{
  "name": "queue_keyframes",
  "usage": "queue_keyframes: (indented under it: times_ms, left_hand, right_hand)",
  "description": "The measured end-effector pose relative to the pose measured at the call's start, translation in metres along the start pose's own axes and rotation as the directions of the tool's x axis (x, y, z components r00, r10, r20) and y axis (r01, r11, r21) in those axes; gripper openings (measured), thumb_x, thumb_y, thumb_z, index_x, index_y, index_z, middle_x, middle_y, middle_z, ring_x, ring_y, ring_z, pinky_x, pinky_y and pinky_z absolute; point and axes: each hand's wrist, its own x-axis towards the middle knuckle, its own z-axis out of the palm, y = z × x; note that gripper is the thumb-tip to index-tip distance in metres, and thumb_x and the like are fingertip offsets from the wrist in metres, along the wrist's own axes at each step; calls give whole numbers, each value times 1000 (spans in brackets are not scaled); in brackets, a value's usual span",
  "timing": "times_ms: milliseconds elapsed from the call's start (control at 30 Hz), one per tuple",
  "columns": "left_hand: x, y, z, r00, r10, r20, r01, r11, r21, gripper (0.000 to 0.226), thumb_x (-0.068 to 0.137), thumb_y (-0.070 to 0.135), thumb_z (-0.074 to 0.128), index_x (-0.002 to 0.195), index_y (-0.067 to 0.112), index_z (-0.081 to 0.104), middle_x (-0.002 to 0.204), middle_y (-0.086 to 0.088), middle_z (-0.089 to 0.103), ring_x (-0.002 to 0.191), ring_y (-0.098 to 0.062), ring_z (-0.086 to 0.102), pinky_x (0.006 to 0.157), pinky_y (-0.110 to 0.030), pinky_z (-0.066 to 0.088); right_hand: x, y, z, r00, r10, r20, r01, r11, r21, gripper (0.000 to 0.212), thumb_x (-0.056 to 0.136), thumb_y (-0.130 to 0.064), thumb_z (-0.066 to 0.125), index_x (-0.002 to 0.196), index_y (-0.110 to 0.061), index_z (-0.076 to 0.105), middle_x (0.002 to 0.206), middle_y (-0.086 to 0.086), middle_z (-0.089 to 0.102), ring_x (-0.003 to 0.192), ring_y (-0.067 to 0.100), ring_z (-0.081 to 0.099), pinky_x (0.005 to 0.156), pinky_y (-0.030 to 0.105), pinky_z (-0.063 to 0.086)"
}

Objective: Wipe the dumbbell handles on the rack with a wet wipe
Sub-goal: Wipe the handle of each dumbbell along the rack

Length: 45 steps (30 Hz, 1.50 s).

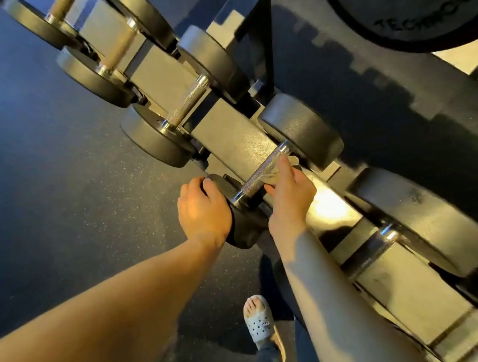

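Left grip [203,211] clasps the dumbbell head [247,226]; right grip [289,197] pinches the wipe [293,160] against the handle [260,174]. Wrap fully; stroke end to end.

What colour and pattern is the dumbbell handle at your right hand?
Silver metal handle with fine cross-hatched knurling and smooth shiny collars at its ends; the head view shows it best.

The dumbbell handle [262,170] is knurled, shiny metal, its heads [299,126] matt black, the floor [65,191] speckled and rubbery.
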Motion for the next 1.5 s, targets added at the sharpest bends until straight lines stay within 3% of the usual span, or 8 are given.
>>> queue_keyframes:
  times_ms: [333, 433, 533, 767, 967, 1200, 1367, 1500]
  left_hand:
    - [3, -5, 2, 1000, 27, -5, -27, 1000, 12, 41, 106, 40, 28, 121, 22, 62, 119, 1, 60, 106, -21, 56, 100, -43, 49]
    - [3, -6, 3, 1000, 27, -3, -27, 999, 16, 43, 107, 41, 28, 127, 21, 61, 124, 0, 60, 110, -20, 56, 101, -40, 47]
    - [4, -6, 3, 1000, 26, -3, -26, 999, 31, 43, 108, 41, 28, 129, 21, 60, 126, -1, 59, 112, -22, 55, 101, -39, 45]
    - [5, -7, 4, 1000, 15, -13, -15, 999, 43, 47, 107, 44, 27, 134, 21, 59, 130, -1, 59, 116, -22, 55, 106, -44, 47]
    - [4, -5, 4, 1000, 2, -11, -2, 999, 48, 43, 109, 40, 30, 135, 21, 58, 133, -2, 57, 118, -21, 53, 98, -31, 37]
    - [3, -4, 3, 1000, 11, -23, -10, 998, 62, 42, 109, 38, 31, 134, 19, 59, 133, -4, 59, 119, -21, 53, 102, -35, 39]
    - [2, 0, 1, 1000, 4, -22, -2, 996, 87, 41, 109, 36, 32, 135, 18, 59, 134, -4, 58, 120, -21, 53, 103, -34, 38]
    - [0, 2, 0, 1000, 4, -24, -1, 995, 96, 41, 109, 35, 32, 135, 18, 58, 133, -5, 58, 119, -19, 53, 99, -30, 36]
  right_hand:
    - [-10, 28, -18, 982, -7, 189, 97, 877, -470, 21, 96, -9, 66, 75, -13, 70, 77, 1, 71, 78, 11, 70, 71, 24, 56]
    - [8, -1, -11, 995, 72, -62, -77, 993, -84, 21, 96, -6, 65, 78, -18, 68, 83, 2, 71, 85, 16, 70, 84, 31, 57]
    - [25, -17, -1, 952, 258, -162, -186, 913, 364, 9, 92, -2, 67, 94, -10, 73, 105, 10, 73, 101, 24, 71, 93, 36, 58]
    - [-5, 12, -8, 976, 218, 0, -217, 971, -96, 27, 94, 3, 63, 77, -17, 70, 85, 6, 73, 88, 20, 72, 81, 30, 60]
    - [33, -13, 2, 940, 340, -21, -310, 879, 362, 27, 94, -7, 67, 121, -4, 65, 112, 13, 70, 99, 21, 68, 99, 36, 55]
    - [6, 13, -15, 984, 154, 94, -127, 961, -246, 11, 95, -6, 65, 87, -8, 72, 89, 6, 72, 88, 16, 68, 71, 21, 53]
    - [21, -12, -11, 991, 133, -26, -132, 990, 48, 8, 97, -14, 67, 100, -10, 73, 99, 5, 73, 90, 14, 69, 76, 24, 56]
    - [12, 4, -15, 994, -49, 98, 73, 962, -263, 16, 98, -18, 66, 85, -12, 71, 74, -2, 68, 65, -2, 61, 64, 15, 51]
